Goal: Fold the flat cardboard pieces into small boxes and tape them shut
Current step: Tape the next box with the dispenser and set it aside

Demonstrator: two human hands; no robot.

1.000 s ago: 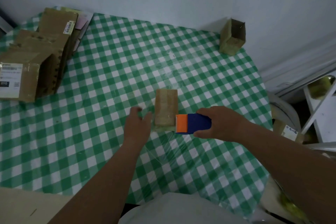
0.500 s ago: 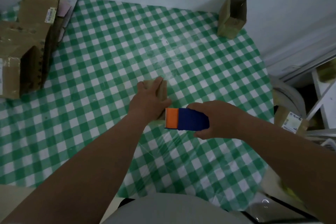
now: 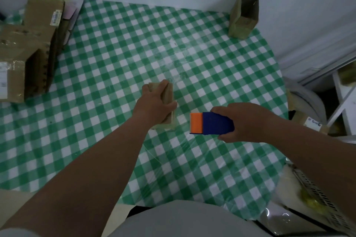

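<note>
Gripping a small cardboard box (image 3: 169,96) from above, the left hand (image 3: 154,105) has its fingers curled over the far top edge and its thumb down the right side, so most of the box is hidden under the palm. That box stands near the middle of the round table (image 3: 119,48), on a green-and-white checked cloth under a clear plastic sheet. Just to its right, apart from it, the right hand (image 3: 243,122) is wrapped round a blue tape dispenser (image 3: 215,123), whose orange front end points left toward the box; the dispenser is held above the cloth and does not touch the cardboard. At the far right edge of the table, close to the wall, an open-topped cardboard box (image 3: 243,18) stands upright. Along the left edge lies a stack of flattened and larger cartons (image 3: 28,48), some bearing white labels. Off the table to the right another labelled carton (image 3: 308,123) sits low beside a white rounded object that I cannot identify.
</note>
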